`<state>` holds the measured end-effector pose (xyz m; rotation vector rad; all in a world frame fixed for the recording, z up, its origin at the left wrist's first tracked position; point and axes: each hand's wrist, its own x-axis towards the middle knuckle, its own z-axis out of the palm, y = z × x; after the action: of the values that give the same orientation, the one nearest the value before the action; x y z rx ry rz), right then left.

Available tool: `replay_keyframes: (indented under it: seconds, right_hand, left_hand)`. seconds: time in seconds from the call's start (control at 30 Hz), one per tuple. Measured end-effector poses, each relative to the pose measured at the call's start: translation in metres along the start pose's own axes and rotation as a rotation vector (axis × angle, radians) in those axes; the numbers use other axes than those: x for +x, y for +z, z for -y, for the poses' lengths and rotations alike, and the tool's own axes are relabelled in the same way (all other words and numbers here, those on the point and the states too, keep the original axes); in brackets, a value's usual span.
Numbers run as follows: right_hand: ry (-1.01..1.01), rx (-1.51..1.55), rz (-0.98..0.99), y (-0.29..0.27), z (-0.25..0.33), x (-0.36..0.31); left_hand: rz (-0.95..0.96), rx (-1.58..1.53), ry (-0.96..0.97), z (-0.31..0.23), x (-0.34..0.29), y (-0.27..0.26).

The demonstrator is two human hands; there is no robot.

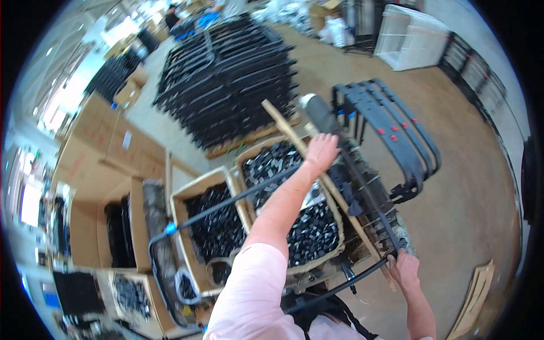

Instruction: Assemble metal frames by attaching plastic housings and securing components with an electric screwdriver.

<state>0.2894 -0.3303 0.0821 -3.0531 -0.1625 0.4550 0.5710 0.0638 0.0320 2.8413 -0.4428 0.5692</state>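
I hold a long black tubular frame (226,202) with bent corners across my front. My left hand (323,150) reaches forward and is closed around its far right corner. Nearer me, my right hand (403,267) grips the frame's near right corner, with the fingers partly hidden. A piece of blue tape (171,228) wraps the frame's left part. Under the tubes stand a left bin (198,184) and a right bin (317,262), both filled with small black pieces. A wooden strip (288,130) runs beside my left hand, next to a wrapped padded bar.
A tall stack of black frames (226,85) stands on a pallet ahead. To the right is a black rack of curved tubes (391,124) with red bits. Cardboard boxes (122,141) crowd the left. Flattened cardboard (473,297) lies at the lower right.
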Motion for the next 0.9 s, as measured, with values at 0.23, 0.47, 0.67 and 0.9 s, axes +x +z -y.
replay_keyframes:
  seconds: [0.23, 0.47, 0.67, 0.9]
  right_hand:
    - [-0.155, -0.063, -0.023, -0.008, -0.005, 0.009]
    - [-0.215, -0.258, 0.031, -0.006, -0.002, 0.015]
    - [-0.155, -0.333, 0.042, 0.002, -0.005, 0.014]
    - [-0.077, -0.326, 0.025, -0.033, 0.076, 0.01]
  left_hand:
    - [-0.214, -0.428, -0.119, -0.051, -0.172, -0.067]
    - [-0.168, -0.331, -0.595, -0.034, -0.399, -0.16]
    - [-0.04, -0.125, -1.047, 0.05, -0.507, -0.176]
    - [-0.015, -0.318, -0.94, 0.072, -0.49, -0.195]
